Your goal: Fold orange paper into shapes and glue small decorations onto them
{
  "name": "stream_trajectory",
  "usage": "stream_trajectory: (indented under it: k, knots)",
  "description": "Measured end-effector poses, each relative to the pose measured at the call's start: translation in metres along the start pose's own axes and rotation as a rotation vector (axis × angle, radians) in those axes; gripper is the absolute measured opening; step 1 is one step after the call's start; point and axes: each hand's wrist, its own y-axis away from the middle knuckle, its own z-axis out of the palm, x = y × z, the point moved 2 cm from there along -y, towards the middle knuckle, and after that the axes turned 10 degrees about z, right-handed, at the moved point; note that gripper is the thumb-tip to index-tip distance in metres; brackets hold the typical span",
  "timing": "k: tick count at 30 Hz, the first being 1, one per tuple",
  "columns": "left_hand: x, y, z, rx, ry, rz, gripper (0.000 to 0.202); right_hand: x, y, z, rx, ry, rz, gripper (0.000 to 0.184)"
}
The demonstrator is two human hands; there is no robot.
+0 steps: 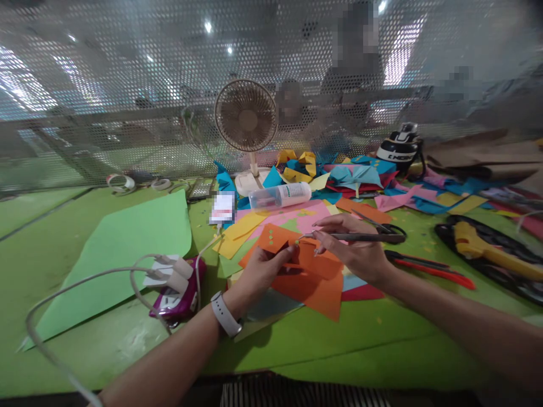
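My left hand (261, 274), with a white watch band (225, 315) on its wrist, pinches a folded piece of orange paper (278, 237) between thumb and fingers. Small green-yellow dots sit on that paper. In my right hand (360, 257) is a pair of grey metal tweezers (377, 237), held like a pen. Their tip is at a small yellow-green piece (297, 242) by my left thumb; whether the tip grips it I cannot tell. Beneath both hands lie more orange sheets (318, 294) over other coloured paper.
Right of my hands are scissors (396, 230), a red-black cutter (441, 271) and a yellow glue gun (487, 249) on a black tray. A purple power strip (180, 305) with cables and a large green sheet (127, 243) lie left. Behind stand a fan (246, 116), a clear bottle (280, 196) and paper scraps.
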Motion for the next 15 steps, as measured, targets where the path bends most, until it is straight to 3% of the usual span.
stream_trajectory:
  k: [15]
  knots:
    - [-0.0015,-0.0003,-0.0009,0.004,-0.023,0.007,0.025,0.0031,-0.0011,0.0,-0.032,0.0,0.016,0.012]
